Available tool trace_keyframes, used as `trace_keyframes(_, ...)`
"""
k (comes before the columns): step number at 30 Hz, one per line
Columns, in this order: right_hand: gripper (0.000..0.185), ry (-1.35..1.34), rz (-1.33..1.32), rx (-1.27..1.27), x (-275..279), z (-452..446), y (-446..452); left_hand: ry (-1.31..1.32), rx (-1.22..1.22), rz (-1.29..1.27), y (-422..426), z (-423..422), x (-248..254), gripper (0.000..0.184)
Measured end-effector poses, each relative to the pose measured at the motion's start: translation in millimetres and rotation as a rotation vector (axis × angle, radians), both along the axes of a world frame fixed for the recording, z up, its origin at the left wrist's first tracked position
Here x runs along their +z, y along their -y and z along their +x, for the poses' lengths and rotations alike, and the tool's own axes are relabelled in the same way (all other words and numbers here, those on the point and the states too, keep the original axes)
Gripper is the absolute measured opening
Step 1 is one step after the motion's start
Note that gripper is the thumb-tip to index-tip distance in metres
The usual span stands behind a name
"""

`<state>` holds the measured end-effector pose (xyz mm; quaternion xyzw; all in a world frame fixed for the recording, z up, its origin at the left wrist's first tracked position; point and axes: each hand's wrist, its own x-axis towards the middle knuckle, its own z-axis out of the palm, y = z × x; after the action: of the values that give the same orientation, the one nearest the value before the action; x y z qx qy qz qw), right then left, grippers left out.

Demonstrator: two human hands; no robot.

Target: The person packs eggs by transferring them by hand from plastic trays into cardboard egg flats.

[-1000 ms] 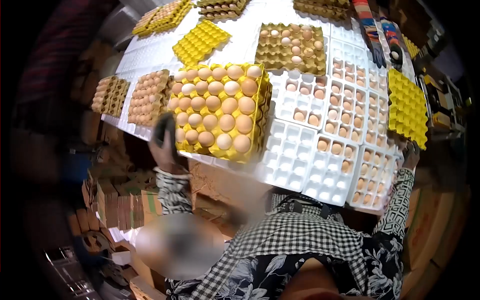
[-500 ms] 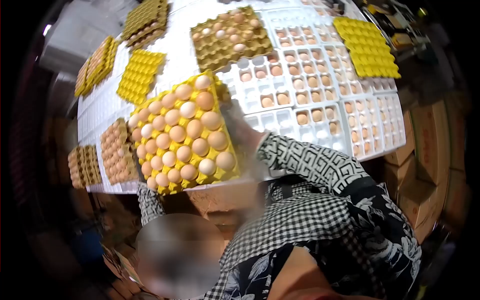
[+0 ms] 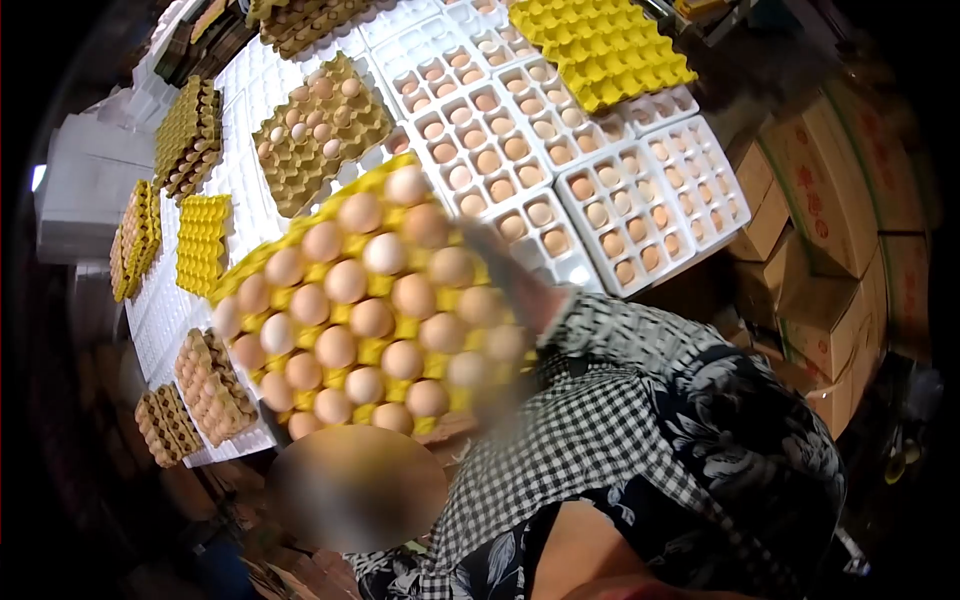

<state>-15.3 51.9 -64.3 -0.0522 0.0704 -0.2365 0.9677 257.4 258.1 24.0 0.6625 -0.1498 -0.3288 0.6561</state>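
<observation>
A yellow egg tray (image 3: 372, 318) full of brown and pale eggs fills the lower middle, tilted and blurred at its right side. My right hand (image 3: 512, 278), gloved and smeared by motion, grips the tray's right edge. My left hand does not show; the tray's lower left part and a blurred round patch cover that area. Just beyond the tray, a brown pulp tray (image 3: 325, 130) holds several eggs at its middle and upper side. White plastic trays (image 3: 480, 150) with eggs in many of their cells lie to the right.
An empty yellow tray (image 3: 600, 50) rests over white trays at the top. A smaller-looking yellow tray (image 3: 203, 245) lies at the left, near stacked trays (image 3: 188, 135). Egg-filled brown trays (image 3: 212, 390) stand at the lower left table edge. Cardboard boxes (image 3: 825, 200) are stacked at the right.
The view has swung right. My right hand has left the empty yellow tray and come to the full tray's right side. That full tray is now more tilted and nearer to my body.
</observation>
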Motion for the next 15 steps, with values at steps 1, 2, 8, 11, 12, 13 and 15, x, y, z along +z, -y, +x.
trace_keyframes(1,0.043,-0.059,-0.037,-0.025,0.0,-38.1,10.3,-0.064,-0.044,-0.012,10.4,-32.9,-10.2,0.057)
trace_keyframes(2,0.042,-0.122,-0.071,-0.053,0.9,-76.9,20.2,-0.135,-0.088,-0.010,20.3,-64.1,-18.8,0.058)
trace_keyframes(8,0.039,-0.536,-0.258,-0.279,16.7,-308.8,93.5,-0.907,-0.517,-0.121,150.3,-277.2,-17.0,0.057)
trace_keyframes(11,0.037,-0.672,-0.297,-0.346,16.0,-379.6,131.2,-0.884,-0.580,-0.148,193.8,-342.0,-47.9,0.057)
trace_keyframes(12,0.036,-0.697,-0.299,-0.354,10.5,-390.6,143.8,-0.710,-0.607,-0.052,204.2,-350.8,-52.4,0.059)
trace_keyframes(13,0.036,-0.721,-0.295,-0.365,4.4,-397.1,153.1,-0.541,-0.632,0.054,214.7,-359.5,-56.8,0.060)
trace_keyframes(15,0.035,-0.757,-0.299,-0.378,-5.6,-404.6,164.1,-0.493,-0.683,0.052,223.6,-354.1,-102.3,0.059)
